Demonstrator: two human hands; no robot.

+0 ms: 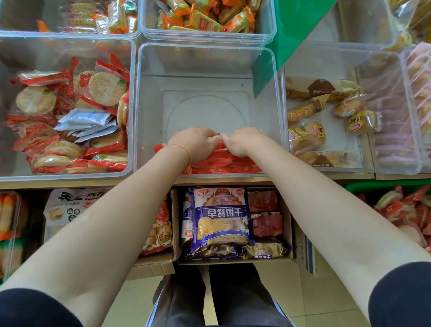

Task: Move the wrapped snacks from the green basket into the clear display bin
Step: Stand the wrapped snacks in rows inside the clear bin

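Shop shelf (57, 180) packed with clear bins of wrapped snacks; person stands at it, both arms reaching into the middle bin (203, 59); that bin mostly bare at the back, with a row of red-wrapped snacks (224, 162) along its near wall.

Left hand (195, 143) and right hand (243, 141) sit side by side on top of that row, knuckles nearly touching; fingers on both curl down into the red wrappers, gripping them; fingertips hidden, so exact pinch unclear; thin string bracelet (183, 150) on left wrist.

Green basket (399, 185) low at right, below shelf level, well apart from the hands; holds a heap of red-and-white wrapped snacks (417, 215).

Left bin (52, 39): round rice crackers in red wrap plus a few pale blue sachets (86, 121); right bin (344, 49): small bread rolls in clear and brown wrap; rear bins: orange-and-yellow packs.

Under the shelf: open cardboard box (287, 224) with a purple-and-gold biscuit bag (220, 216) standing in it, red packs beside the bag; white snack bag (69, 204) left of the box; tiled floor (308, 297) below, person's dark trousers visible.
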